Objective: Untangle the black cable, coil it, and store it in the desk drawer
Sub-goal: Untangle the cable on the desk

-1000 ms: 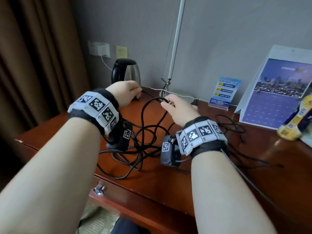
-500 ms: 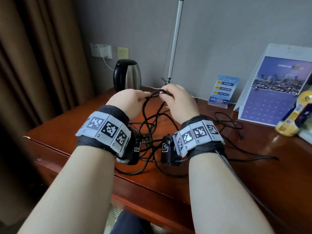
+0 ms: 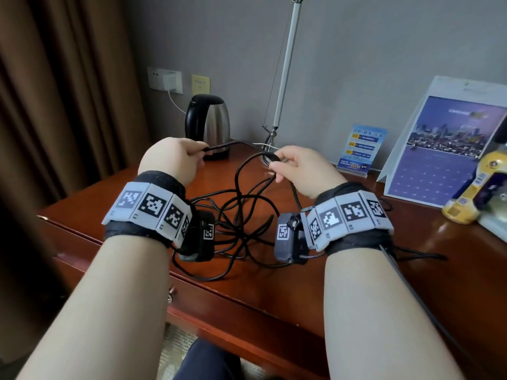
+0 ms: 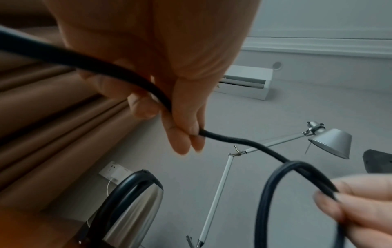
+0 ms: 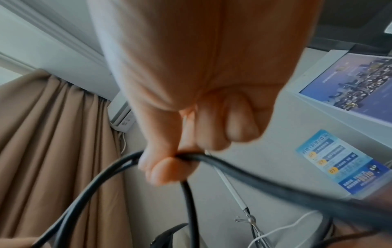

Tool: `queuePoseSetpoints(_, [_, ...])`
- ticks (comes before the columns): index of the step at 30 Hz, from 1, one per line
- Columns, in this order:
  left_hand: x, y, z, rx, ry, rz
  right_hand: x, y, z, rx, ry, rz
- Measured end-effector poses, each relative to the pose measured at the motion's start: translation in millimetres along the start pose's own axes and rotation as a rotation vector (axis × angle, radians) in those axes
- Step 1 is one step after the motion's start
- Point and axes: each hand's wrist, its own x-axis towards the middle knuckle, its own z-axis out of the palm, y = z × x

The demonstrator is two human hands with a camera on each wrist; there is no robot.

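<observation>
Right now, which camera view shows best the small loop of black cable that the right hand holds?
The left wrist view: there the loop of the black cable shows as a whole ring, pinched by the right hand. The head view shows it small and edge-on. The right wrist view shows only blurred strands leaving the fingers.

Black cable [image 3: 241, 215], reddish-brown desk [image 3: 356, 270]

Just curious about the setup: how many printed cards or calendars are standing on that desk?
2. A small blue card stands at the back by the wall, right of the lamp pole. A larger calendar leans at the far right. Others may lie outside the view.
</observation>
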Motion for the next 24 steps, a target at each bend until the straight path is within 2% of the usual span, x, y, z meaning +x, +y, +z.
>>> queuePoseSetpoints(4, [9,0,5,0.261,-0.196,0.006,5,1,5,0.02,0.2,0.005])
queuePoseSetpoints(6, [16,8,3,0.333,-0.201,0.064,9,-3,2,-0.019,0.24,-0.021])
queuePoseSetpoints(8, [21,24,-4,0.348,-0.172,0.178,15,-9,-2,-0.073,0.253,-0.07])
queuePoseSetpoints(10, [27,42,-11,0.309,-0.108,0.305,21,-17,-7,-0.139,0.253,-0.124])
queuePoseSetpoints(12, [35,55,-15,0.232,-0.083,0.358,28,-25,-14,-0.177,0.224,-0.151])
queuePoseSetpoints(17, [61,59,-15,0.163,-0.146,0.263,44,-17,-36,-0.123,0.054,-0.103])
queuePoseSetpoints(21, [71,54,-13,0.039,-0.134,0.217,52,6,-45,-0.143,0.001,-0.044])
queuePoseSetpoints(24, [76,45,-14,-0.071,-0.079,0.16,52,22,-52,-0.202,0.013,0.029])
